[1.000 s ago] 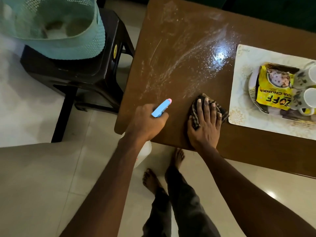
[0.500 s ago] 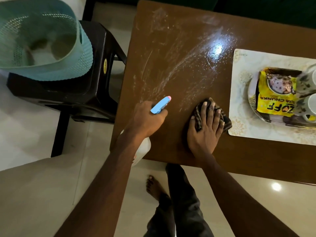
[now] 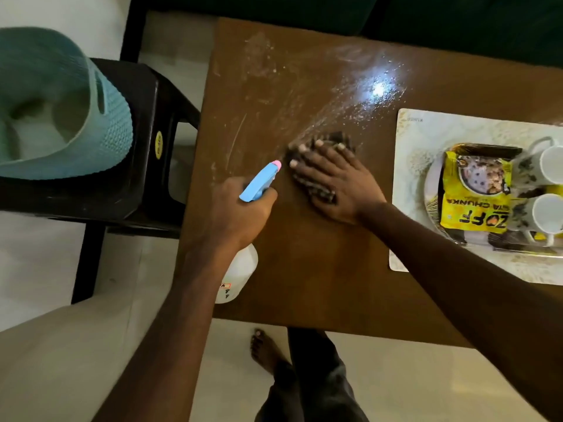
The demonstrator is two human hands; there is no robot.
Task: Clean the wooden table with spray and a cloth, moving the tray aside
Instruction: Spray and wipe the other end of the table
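The brown wooden table [image 3: 304, 269] carries white spray droplets and streaks across its far left part. My left hand [image 3: 240, 211] grips a white spray bottle [image 3: 239, 275] with a blue trigger head and pink nozzle, held over the table's left side. My right hand [image 3: 332, 178] lies flat with straight fingers pressing a dark striped cloth [image 3: 323, 190] onto the wet wood, just right of the nozzle. The pale patterned tray [image 3: 405, 190] sits at the table's right, apart from the cloth, and holds a yellow snack packet [image 3: 475, 193] and two white mugs [image 3: 545, 190].
A black plastic stool [image 3: 143, 166] stands left of the table with a teal perforated basket [image 3: 61, 117] on it. Dark green furniture [image 3: 426, 16] runs along the far side. My bare foot [image 3: 265, 351] and trouser leg stand on the pale tiled floor at the near edge.
My right hand has slid the cloth away from the near edge, up and leftwards into the sprayed patch. The left hand with the bottle has come further over the table.
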